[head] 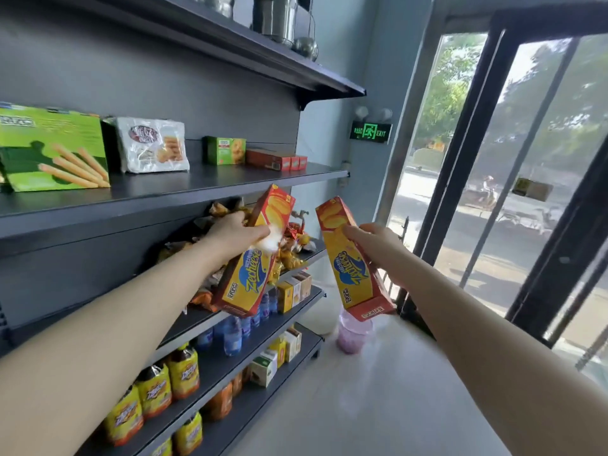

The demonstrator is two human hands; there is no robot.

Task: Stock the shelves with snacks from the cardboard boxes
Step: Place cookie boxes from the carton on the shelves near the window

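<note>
My left hand (237,233) grips a tall red-and-yellow cracker box (255,278) around its middle, tilted, just below the front edge of the dark shelf (204,189). My right hand (375,245) grips a second, matching cracker box (350,281) a little to the right, away from the shelving. On that shelf lie a green biscuit-stick box (54,149), a white snack bag (153,148), a small green box (225,150) and low red boxes (278,158). No cardboard box is in view.
Lower shelves hold wrapped snacks (292,251), small drink cartons (294,291), water bottles (232,335) and yellow-labelled bottles (154,390). Metal pots (279,21) stand on the top shelf. A pink bin (353,337) sits on the floor. Glass doors (493,192) stand at right.
</note>
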